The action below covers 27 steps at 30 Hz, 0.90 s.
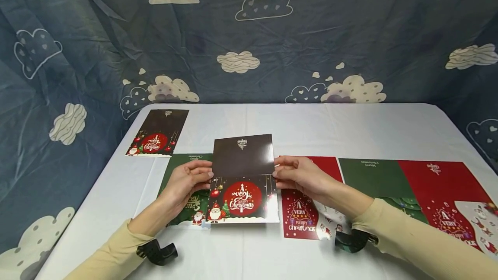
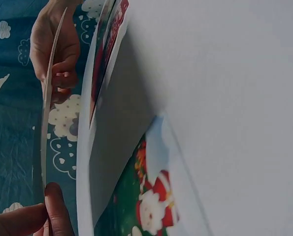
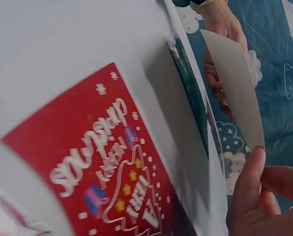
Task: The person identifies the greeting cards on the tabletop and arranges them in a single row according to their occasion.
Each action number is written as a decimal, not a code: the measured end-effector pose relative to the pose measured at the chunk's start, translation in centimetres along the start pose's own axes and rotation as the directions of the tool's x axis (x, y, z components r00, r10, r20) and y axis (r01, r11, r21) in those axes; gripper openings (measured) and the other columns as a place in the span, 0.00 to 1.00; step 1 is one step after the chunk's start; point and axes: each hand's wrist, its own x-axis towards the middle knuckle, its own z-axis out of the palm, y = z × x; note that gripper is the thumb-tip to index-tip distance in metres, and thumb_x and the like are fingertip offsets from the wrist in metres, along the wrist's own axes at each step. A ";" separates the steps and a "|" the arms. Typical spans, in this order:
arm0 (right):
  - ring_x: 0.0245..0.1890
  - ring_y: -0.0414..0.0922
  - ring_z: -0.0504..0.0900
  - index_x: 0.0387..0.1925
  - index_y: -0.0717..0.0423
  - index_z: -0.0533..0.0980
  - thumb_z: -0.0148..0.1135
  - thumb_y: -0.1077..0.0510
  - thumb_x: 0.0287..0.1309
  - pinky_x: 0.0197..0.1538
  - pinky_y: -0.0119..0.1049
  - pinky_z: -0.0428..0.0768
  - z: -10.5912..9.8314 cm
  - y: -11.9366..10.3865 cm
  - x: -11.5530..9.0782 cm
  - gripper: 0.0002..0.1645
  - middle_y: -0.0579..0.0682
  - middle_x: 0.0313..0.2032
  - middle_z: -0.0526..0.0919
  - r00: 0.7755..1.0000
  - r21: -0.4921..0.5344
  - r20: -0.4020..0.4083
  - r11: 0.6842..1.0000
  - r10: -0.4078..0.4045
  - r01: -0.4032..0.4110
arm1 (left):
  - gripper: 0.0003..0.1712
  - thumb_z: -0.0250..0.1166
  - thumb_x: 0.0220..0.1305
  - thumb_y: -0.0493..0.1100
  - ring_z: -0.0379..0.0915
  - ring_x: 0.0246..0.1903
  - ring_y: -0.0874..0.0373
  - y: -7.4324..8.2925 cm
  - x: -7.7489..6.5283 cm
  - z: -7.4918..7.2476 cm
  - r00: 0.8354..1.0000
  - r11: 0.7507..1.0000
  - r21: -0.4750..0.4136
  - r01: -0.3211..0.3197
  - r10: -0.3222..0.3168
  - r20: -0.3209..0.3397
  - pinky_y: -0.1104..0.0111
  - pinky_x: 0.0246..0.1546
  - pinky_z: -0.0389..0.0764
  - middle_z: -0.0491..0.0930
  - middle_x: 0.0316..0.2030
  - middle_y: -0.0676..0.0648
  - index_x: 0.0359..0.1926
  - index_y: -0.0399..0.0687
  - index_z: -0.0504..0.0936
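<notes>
A black Christmas card, unfolded with a crease across its middle, is held up above the table between both hands. Its lower half carries a red round ornament, a Santa and a small tree. My left hand pinches its left edge between thumb and fingers, and my right hand pinches the right edge. In both wrist views the card appears nearly edge-on, with its pale back showing in the right one. Under the left hand lies a green card; a red card lies beneath the right.
Another black card lies at the table's far left. To the right, a green card and a red card lie side by side, partly covered by the right arm. A white cloth covers the table; a cloud-patterned curtain hangs behind.
</notes>
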 end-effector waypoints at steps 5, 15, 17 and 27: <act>0.34 0.44 0.83 0.62 0.69 0.67 0.60 0.66 0.64 0.46 0.37 0.84 0.4 -0.8 1.3 0.26 0.58 0.42 0.78 1.000 0.024 -0.018 1.000 -0.002 0.003 | 0.22 0.61 0.63 0.26 0.81 0.32 0.62 0.9 0.5 -0.6 1.000 0.999 -0.021 -0.031 0.031 -0.006 0.72 0.32 0.84 0.85 0.34 0.49 0.59 0.25 0.72; 0.31 0.43 0.83 0.59 0.69 0.68 0.58 0.70 0.63 0.44 0.37 0.85 1.5 -1.8 4.7 0.24 0.55 0.37 0.79 0.996 0.098 -0.050 0.992 -0.071 0.076 | 0.23 0.59 0.66 0.25 0.80 0.31 0.63 2.7 3.0 -2.4 0.997 0.993 -0.098 -0.062 0.058 -0.045 0.75 0.32 0.83 0.83 0.31 0.51 0.61 0.25 0.70; 0.30 0.42 0.83 0.59 0.70 0.66 0.58 0.71 0.62 0.43 0.37 0.85 1.9 -2.0 5.4 0.24 0.55 0.35 0.80 0.993 0.126 -0.068 0.987 -0.095 0.103 | 0.24 0.59 0.66 0.25 0.80 0.30 0.64 3.1 3.6 -2.8 0.997 0.992 -0.108 -0.064 0.058 -0.056 0.75 0.31 0.82 0.83 0.31 0.51 0.62 0.24 0.69; 0.28 0.42 0.83 0.49 0.70 0.71 0.60 0.74 0.59 0.41 0.39 0.86 3.3 -3.1 9.0 0.16 0.54 0.32 0.81 0.976 0.141 -0.132 0.971 -0.174 0.192 | 0.24 0.60 0.66 0.27 0.79 0.29 0.64 4.3 6.1 -4.9 0.995 0.997 -0.064 -0.052 0.046 -0.087 0.75 0.31 0.82 0.82 0.34 0.52 0.62 0.25 0.71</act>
